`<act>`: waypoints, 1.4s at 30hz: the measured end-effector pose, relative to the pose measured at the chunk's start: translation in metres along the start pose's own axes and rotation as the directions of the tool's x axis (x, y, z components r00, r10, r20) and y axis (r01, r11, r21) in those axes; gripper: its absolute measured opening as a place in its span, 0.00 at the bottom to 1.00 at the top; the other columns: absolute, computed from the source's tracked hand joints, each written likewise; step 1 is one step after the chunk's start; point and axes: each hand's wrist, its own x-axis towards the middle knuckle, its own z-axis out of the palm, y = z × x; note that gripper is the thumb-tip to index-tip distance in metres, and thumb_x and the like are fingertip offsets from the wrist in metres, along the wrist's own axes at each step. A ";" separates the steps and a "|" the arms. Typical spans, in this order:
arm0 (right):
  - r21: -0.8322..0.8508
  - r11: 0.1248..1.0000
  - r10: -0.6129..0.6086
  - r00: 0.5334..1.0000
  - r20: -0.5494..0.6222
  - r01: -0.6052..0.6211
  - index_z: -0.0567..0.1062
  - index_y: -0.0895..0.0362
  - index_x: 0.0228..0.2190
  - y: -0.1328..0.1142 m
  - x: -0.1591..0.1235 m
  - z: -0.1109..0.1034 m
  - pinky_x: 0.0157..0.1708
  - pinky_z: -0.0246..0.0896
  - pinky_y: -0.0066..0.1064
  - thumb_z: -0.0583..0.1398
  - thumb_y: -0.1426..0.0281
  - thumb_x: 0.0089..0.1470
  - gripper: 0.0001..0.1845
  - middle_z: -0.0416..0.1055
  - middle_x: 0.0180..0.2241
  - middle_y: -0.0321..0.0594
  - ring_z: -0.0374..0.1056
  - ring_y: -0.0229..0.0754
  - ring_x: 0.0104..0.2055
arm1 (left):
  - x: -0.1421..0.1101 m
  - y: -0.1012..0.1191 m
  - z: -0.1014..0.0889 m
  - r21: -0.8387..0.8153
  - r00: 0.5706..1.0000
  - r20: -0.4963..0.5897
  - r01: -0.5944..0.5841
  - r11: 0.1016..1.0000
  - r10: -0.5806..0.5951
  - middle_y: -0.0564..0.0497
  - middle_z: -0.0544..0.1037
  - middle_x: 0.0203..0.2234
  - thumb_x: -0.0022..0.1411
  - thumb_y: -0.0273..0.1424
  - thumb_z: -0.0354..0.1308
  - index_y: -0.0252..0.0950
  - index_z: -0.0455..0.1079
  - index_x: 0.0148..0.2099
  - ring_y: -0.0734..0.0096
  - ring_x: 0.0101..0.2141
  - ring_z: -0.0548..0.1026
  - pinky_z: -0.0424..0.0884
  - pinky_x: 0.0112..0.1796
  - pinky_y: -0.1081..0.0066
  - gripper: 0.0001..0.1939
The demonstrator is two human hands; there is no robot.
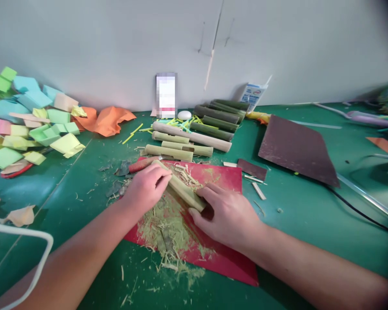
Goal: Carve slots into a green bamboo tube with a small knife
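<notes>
A pale green bamboo tube lies at a slant over the red mat. Around its near end my right hand is closed, fingers over the top and thumb below. My left hand is closed in a pinch against the tube's far part; whatever is between those fingertips is hidden. Greenish dust and shavings cover the mat under both hands. Just beyond my left hand lies a reddish-brown handle. Scraps of dark sheet lie left of the mat.
Several cut bamboo pieces lie behind the mat, near a phone against the wall. Folded paper pieces and orange paper are at left. A brown sheet and black cable are at right; white tubing is front left.
</notes>
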 end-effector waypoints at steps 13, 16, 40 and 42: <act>0.077 0.997 -0.014 1.000 -0.023 0.016 0.70 0.57 0.32 0.005 0.000 0.005 0.26 0.51 0.28 0.56 0.65 0.50 0.09 0.67 0.31 0.38 0.63 0.38 0.30 | -0.010 0.030 0.006 -0.127 0.971 0.235 -0.018 0.992 0.047 0.49 0.73 0.31 0.64 0.28 0.49 0.34 0.70 0.39 0.73 0.32 0.72 0.70 0.34 0.72 0.08; 0.081 0.997 -0.003 1.000 -0.026 0.006 0.70 0.57 0.30 0.005 0.000 0.005 0.26 0.52 0.29 0.56 0.63 0.50 0.09 0.67 0.30 0.38 0.62 0.38 0.29 | -0.010 0.022 0.003 -0.056 0.991 0.132 -0.006 0.998 0.013 0.48 0.73 0.31 0.64 0.27 0.50 0.33 0.70 0.38 0.72 0.33 0.72 0.70 0.36 0.70 0.08; 0.072 0.997 0.003 1.000 -0.013 -0.002 0.68 0.56 0.25 0.006 0.001 0.005 0.25 0.50 0.28 0.57 0.62 0.50 0.10 0.67 0.27 0.37 0.60 0.36 0.26 | -0.010 0.032 0.008 -0.045 0.980 0.194 -0.031 0.998 0.040 0.49 0.72 0.29 0.65 0.28 0.48 0.32 0.70 0.40 0.73 0.32 0.71 0.70 0.35 0.72 0.10; 0.073 0.997 0.011 1.000 -0.009 -0.010 0.68 0.56 0.26 0.006 0.002 0.005 0.24 0.50 0.28 0.57 0.63 0.50 0.09 0.67 0.27 0.37 0.60 0.36 0.25 | -0.010 0.033 0.007 -0.110 0.962 0.257 -0.061 0.992 0.088 0.49 0.72 0.30 0.65 0.27 0.47 0.33 0.70 0.40 0.74 0.32 0.71 0.70 0.35 0.72 0.10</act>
